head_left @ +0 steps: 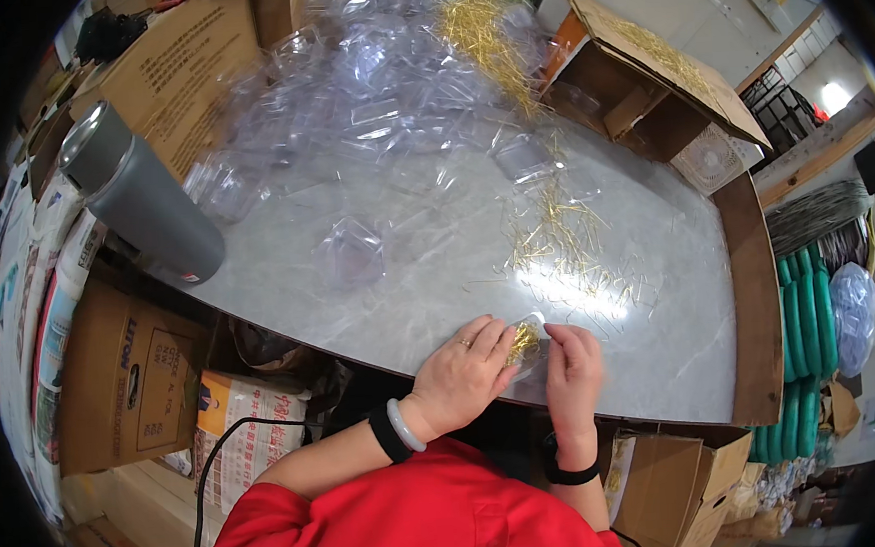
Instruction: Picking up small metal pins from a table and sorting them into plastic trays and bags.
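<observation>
My left hand, with a ring and a pale bangle at the wrist, curls round the left side of a small clear plastic box at the table's near edge. Gold wire pieces lie bunched in the box. On the other side, my right hand pinches the box's right edge with thumb and fingertips. Its lower part is partly hidden by my hands. Beyond them, loose thin gold wire pieces are scattered on the grey table. One clear plastic box sits apart, left of the wires.
A heap of clear plastic boxes covers the table's far side, with a gold wire bundle on it. A grey flask stands at the left edge. An open cardboard box sits far right, beside a white fan. A cardboard wall borders the right.
</observation>
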